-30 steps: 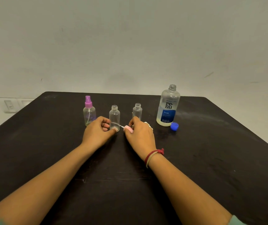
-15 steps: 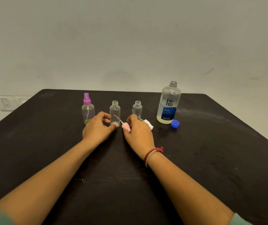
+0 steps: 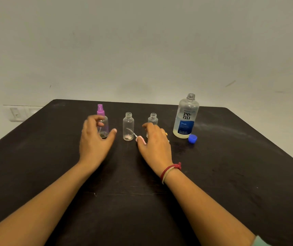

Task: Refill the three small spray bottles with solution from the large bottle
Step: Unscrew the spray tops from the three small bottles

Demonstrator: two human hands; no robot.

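Observation:
Three small clear spray bottles stand in a row on the black table. The left bottle wears a purple spray top. The middle bottle and the right bottle are uncapped. A pink spray top lies on the table, its tube pointing at the middle bottle. My left hand is spread in front of the purple-topped bottle, blurred, with finger and thumb either side of it. My right hand hovers over the pink top with relaxed fingers. The large bottle, uncapped and partly filled, stands at the right.
The large bottle's blue cap lies on the table beside its base. A wall socket sits behind the table's far left edge. A plain wall rises behind the table.
My left hand has left the middle bottle and moved left to the purple-topped one. My right hand has opened and the pink top now lies on the table.

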